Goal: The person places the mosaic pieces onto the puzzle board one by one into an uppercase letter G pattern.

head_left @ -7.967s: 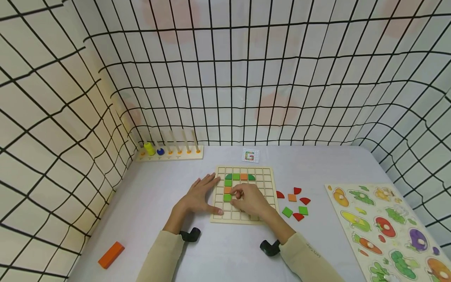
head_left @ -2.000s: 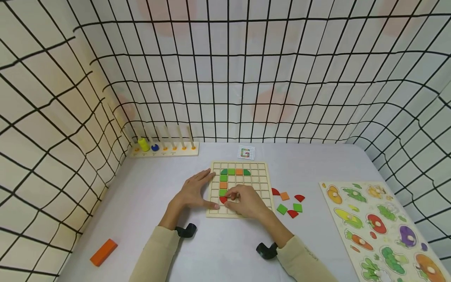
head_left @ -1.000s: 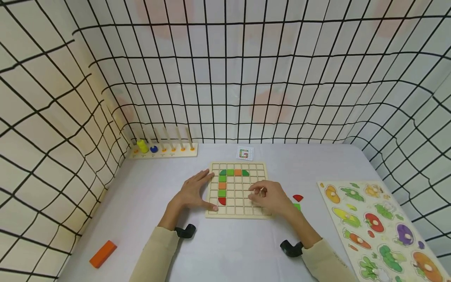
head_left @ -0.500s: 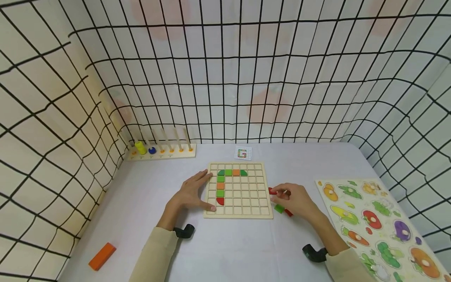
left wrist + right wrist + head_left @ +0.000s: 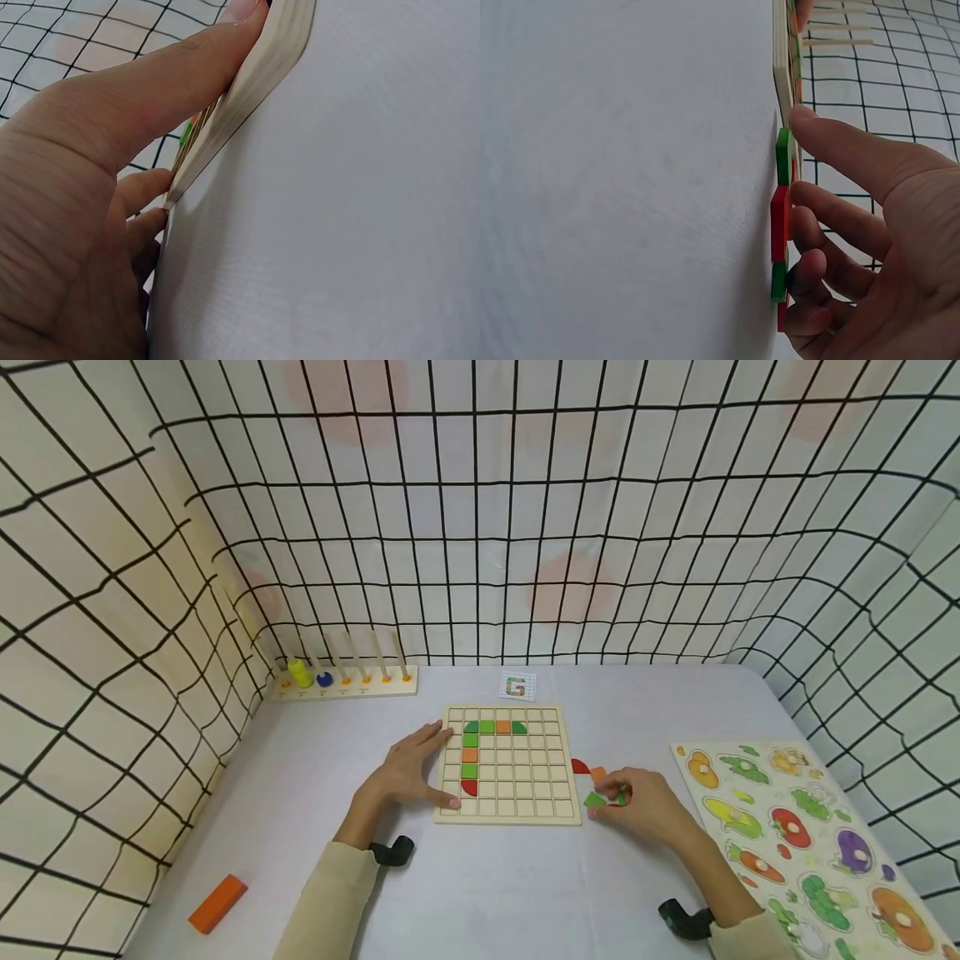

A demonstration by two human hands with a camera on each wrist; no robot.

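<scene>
A wooden grid board lies flat in the middle. Green and orange square tiles run along its upper row and left column, with a dark green quarter-circle at the right end and a red quarter-circle at the column's foot. My left hand, fingers spread, rests against the board's left edge, thumb at the front corner. Off the board's right side, my right hand is over the loose pieces, its thumb beside a green square tile. In the right wrist view its thumb and loosely bent fingers stand apart near a red piece.
Another red quarter-circle and an orange tile lie by the board. Behind it is a small pattern card. A peg stand is at back left, an orange block front left, and a vegetable puzzle board right.
The red quarter-circle has been set at the foot of the left column and let go. My right hand has moved right, off the board, to the loose pieces. My left hand stays put.
</scene>
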